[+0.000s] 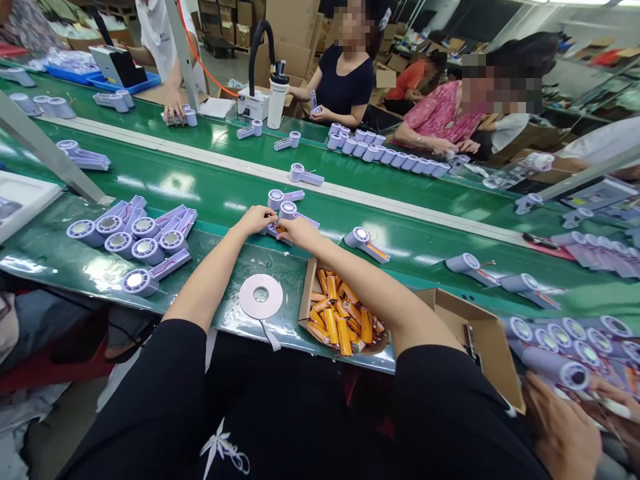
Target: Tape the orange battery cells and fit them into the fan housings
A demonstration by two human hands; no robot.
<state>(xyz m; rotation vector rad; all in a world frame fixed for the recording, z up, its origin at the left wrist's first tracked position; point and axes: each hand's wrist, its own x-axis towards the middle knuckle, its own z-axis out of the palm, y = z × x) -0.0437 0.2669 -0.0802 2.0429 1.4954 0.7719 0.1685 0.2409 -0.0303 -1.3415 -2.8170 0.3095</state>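
Observation:
Both my hands meet at the belt's near edge over a light purple handheld fan housing (273, 231), mostly covered by fingers. My left hand (255, 220) is closed on its left side. The fingers of my right hand (300, 233) are closed at an orange battery (282, 229) by the handle; their exact grip is partly hidden. Just beyond, two more fan housings (288, 210) lie close together. Nearer to me is a roll of white tape (261, 297) with its end hanging loose. Under my right forearm, a cardboard box (306, 293) holds several orange batteries (331, 325).
Several fan housings (145, 249) are grouped on the left. Others lie along the green belt (200, 190), one with an orange battery in its handle (375, 251). An open carton (493, 333) and a co-worker's hands (563, 420) are at right. Co-workers sit across the belt.

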